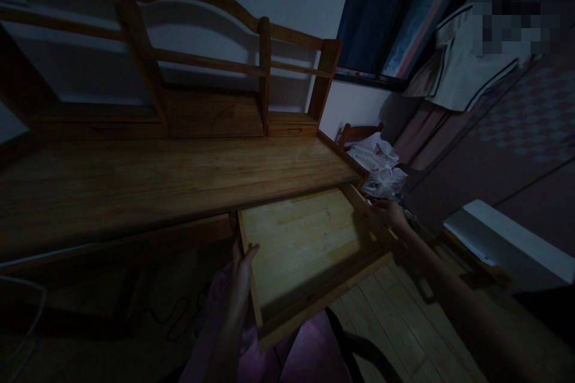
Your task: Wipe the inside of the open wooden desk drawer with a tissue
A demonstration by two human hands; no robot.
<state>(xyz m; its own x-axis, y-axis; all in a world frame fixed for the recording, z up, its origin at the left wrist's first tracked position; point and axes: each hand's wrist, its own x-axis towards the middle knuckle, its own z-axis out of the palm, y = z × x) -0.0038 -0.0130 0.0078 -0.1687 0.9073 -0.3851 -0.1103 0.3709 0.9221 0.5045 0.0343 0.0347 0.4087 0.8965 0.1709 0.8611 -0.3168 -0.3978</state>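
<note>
So the left hand is on the drawer, thumb hooked over the rim of its left side and the fingers down the outside, so it's got hold of that wall. The right hand is up at the far end of the right side, fingers bent in by the outer edge. Can't really tell if it's gripping or just touching, it's pretty dark there.

The drawer itself sits just right of center in the lower half of the frame, pulled way out from under the desk, a bit skewed, pale bottom showing with a few dark specks. Right below it there's pink clothing on the person's lap, plus floorboards to the lower right and a thin dark cable at lower left.

Desk top runs across the middle left, with a wooden shelf unit along its back edge, arched in the center. Past the desk's right end: white plastic bags in a pile. Upper right has a dark window and a hanging white garment with dark trim. Some white boxy thing sits at the right edge.
</note>
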